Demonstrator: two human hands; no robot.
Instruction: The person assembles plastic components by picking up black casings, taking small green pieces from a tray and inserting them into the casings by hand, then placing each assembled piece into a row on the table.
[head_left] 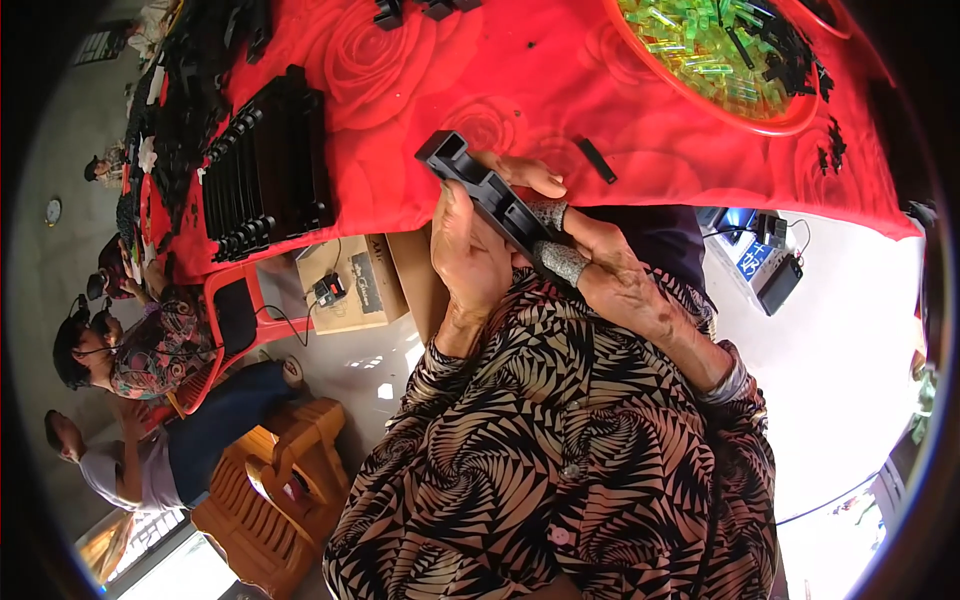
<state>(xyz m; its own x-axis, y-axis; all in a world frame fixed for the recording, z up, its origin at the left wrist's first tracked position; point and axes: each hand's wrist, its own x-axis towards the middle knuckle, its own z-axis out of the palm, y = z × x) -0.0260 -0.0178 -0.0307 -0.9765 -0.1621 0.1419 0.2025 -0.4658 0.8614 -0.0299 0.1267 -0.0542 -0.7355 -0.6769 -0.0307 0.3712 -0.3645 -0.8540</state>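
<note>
Together, the fingers (597, 240) of my left hand (468, 252) and right hand (628, 288), two tips wrapped in grainy grey, gripped an angular, hollowed black bar (492, 200) over the near edge of the red, rose-patterned surface (400, 130).

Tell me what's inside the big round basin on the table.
The basin holds a heap of small see-through green and yellow pieces, with black pieces toward the right. The heap covers the bottom and whatever lies deeper.
</note>
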